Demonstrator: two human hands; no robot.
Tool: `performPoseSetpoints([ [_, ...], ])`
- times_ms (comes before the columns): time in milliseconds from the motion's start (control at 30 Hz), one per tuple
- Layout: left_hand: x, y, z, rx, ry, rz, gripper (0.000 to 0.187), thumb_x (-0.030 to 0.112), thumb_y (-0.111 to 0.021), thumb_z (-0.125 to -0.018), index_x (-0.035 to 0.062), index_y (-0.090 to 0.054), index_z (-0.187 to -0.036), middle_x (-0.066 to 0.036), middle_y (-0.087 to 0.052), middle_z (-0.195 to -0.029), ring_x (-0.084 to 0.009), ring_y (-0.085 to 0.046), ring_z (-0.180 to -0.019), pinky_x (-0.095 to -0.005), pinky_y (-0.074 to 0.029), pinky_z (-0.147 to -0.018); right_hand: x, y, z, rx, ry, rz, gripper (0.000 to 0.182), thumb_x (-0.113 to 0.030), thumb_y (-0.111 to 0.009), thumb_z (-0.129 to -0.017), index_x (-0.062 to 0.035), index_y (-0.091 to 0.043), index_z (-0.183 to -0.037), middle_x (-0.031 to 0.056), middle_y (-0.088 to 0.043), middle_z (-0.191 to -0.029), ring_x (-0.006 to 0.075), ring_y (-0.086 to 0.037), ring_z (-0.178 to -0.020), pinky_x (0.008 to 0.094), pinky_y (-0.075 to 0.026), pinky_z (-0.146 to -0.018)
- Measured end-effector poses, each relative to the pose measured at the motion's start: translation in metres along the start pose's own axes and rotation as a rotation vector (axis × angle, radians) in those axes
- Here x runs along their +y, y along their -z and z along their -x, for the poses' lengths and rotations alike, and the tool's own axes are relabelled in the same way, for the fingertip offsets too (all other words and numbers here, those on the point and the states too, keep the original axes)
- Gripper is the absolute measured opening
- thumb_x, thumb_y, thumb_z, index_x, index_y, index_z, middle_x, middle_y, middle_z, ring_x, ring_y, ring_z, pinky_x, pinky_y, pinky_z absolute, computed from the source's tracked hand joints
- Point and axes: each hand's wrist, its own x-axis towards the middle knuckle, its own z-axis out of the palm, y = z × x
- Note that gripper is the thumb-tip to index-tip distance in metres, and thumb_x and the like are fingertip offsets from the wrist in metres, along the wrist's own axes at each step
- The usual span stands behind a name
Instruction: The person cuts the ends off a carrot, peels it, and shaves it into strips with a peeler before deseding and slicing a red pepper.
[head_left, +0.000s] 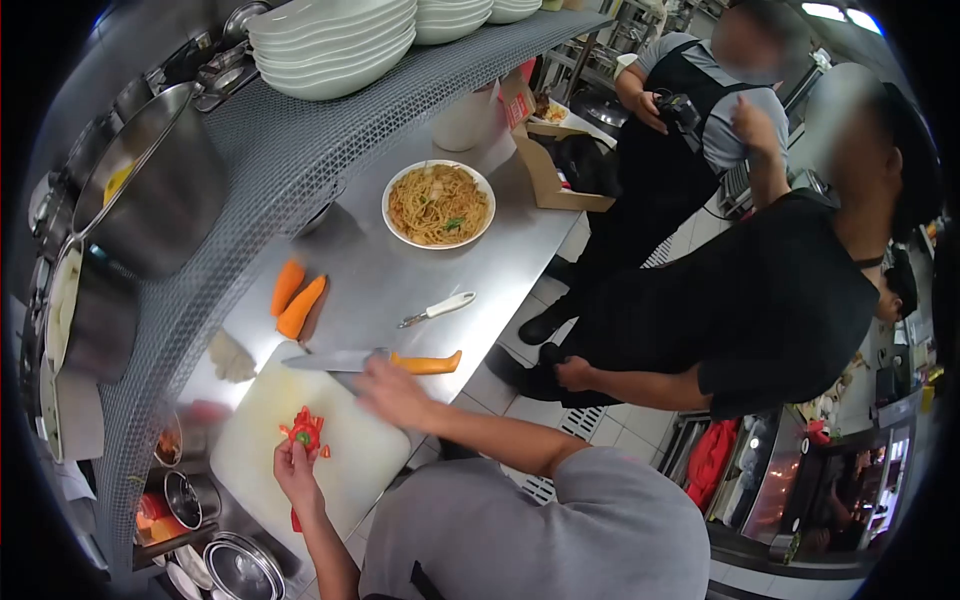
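Observation:
A white cutting board [245, 440] lies on the steel counter. Over it, my left hand [297, 475] has its fingers pressed on a red pepper piece with a green part [303, 437], and small red bits lie around. My right hand [392, 393], blurred by motion, is beside the knife [335, 361] at the board's upper edge. The knife's orange handle [430, 365] points right, outside my right hand. Whether the blurred fingers hold anything cannot be made out. Two carrots [288, 286] [302, 306] and a white-handled peeler [440, 309] rest farther up the counter.
A bowl of noodles [438, 205] and a cardboard box [545, 172] stand farther along the counter. A mesh shelf [335, 150] with stacked white plates [333, 45] and steel pots [165, 180] runs along the left. Two people [700, 290] [650, 150] stand at the right.

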Motion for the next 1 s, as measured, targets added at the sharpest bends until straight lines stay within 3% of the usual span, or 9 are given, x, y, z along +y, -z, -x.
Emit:
performPoseSetpoints([
  [100,0.013,-0.02,0.012,0.001,0.04,0.184,0.017,0.01,-0.057,-0.099,-0.0004,-0.056,-0.113,-0.009,-0.062,-0.107,-0.0135,-0.063,-0.089,-0.0248,-0.054,-0.08,-0.058,-0.017,-0.017,0.061,0.11,-0.408,0.034,-0.022,-0.068,-0.088,-0.0026,-0.059,-0.115,0.0171,-0.058,-0.107,0.028,-0.062,-0.097,0.039,-0.051,-0.08],
  [167,0.022,-0.022,0.014,-0.008,0.048,0.222,0.017,0.01,-0.056,-0.099,-0.0001,-0.056,-0.113,-0.009,-0.062,-0.108,-0.0139,-0.063,-0.092,-0.0257,-0.054,-0.081,-0.076,-0.021,-0.031,-0.349,-0.164,-0.882,0.03,-0.022,-0.066,-0.093,-0.001,-0.058,-0.112,0.0115,-0.064,-0.104,0.0187,-0.066,-0.09,0.0308,-0.053,-0.073],
  [267,0.029,-0.008,0.01,-0.064,0.035,0.249,0.018,0.009,-0.059,-0.097,-0.0004,-0.057,-0.113,-0.01,-0.063,-0.108,-0.0143,-0.063,-0.093,-0.0269,-0.053,-0.082,-0.08,-0.034,-0.032,-0.366,-0.215,-1.148,0.023,-0.019,-0.066,-0.094,-0.0003,-0.06,-0.106,0.0033,-0.065,-0.091,0.0107,-0.064,-0.077,0.0263,-0.053,-0.066],
  [433,0.037,0.011,0.009,-0.212,-0.041,0.276,0.025,0.007,-0.064,-0.092,-0.0021,-0.059,-0.116,-0.01,-0.066,-0.108,-0.0168,-0.063,-0.098,-0.0304,-0.051,-0.086,-0.091,-0.04,-0.03,-0.329,-0.289,-1.185,0.015,-0.021,-0.07,-0.092,-0.0067,-0.067,-0.092,-0.0016,-0.065,-0.082,0.0076,-0.061,-0.073,0.0235,-0.051,-0.061],
  [533,0.041,0.023,0.007,-0.318,-0.009,0.349,0.026,0.003,-0.062,-0.091,-0.0029,-0.06,-0.117,-0.011,-0.066,-0.113,-0.0177,-0.063,-0.103,-0.0324,-0.049,-0.092,-0.086,-0.069,-0.026,-0.324,-0.322,-1.42,0.017,-0.024,-0.067,-0.093,-0.0069,-0.067,-0.095,-0.0004,-0.066,-0.085,0.0086,-0.062,-0.074,0.0231,-0.051,-0.063],
  [567,0.037,0.03,0.005,-0.339,-0.008,0.369,0.027,0.002,-0.061,-0.092,-0.0027,-0.061,-0.118,-0.011,-0.067,-0.113,-0.0174,-0.063,-0.102,-0.033,-0.05,-0.091,-0.114,-0.057,-0.026,-0.204,-0.48,-1.51,0.016,-0.023,-0.067,-0.094,-0.0074,-0.064,-0.092,0.0003,-0.062,-0.08,0.0053,-0.052,-0.06,0.0214,-0.043,-0.053],
  [700,0.023,0.052,0.005,-0.465,0.027,0.495,0.023,0.001,-0.061,-0.092,-0.0017,-0.063,-0.115,-0.01,-0.068,-0.109,-0.017,-0.064,-0.1,-0.0333,-0.05,-0.09,-0.124,-0.064,-0.012,-0.217,-0.465,-1.675,0.012,-0.014,-0.062,-0.096,-0.0078,-0.061,-0.086,-0.001,-0.059,-0.081,0.0051,-0.043,-0.06,0.0215,-0.032,-0.051],
  [967,0.003,0.08,0.009,-0.583,0.183,0.539,0.017,-0.001,-0.061,-0.092,0.0012,-0.066,-0.107,-0.009,-0.069,-0.104,-0.0181,-0.067,-0.095,-0.0322,-0.054,-0.085,-0.124,-0.098,0.016,-0.27,-0.532,-1.777,0.014,-0.017,-0.06,-0.098,-0.0082,-0.061,-0.088,0.0009,-0.061,-0.086,0.0059,-0.043,-0.062,0.0204,-0.034,-0.055],
  [1000,0.001,0.082,0.009,-0.603,0.185,0.55,0.017,0.0,-0.061,-0.091,0.0011,-0.066,-0.108,-0.009,-0.069,-0.104,-0.018,-0.066,-0.095,-0.0324,-0.053,-0.085,-0.117,-0.105,0.019,-0.304,-0.514,-1.797,0.018,-0.021,-0.06,-0.098,-0.0033,-0.061,-0.099,0.0039,-0.063,-0.092,0.0088,-0.052,-0.073,0.0227,-0.042,-0.066],
])
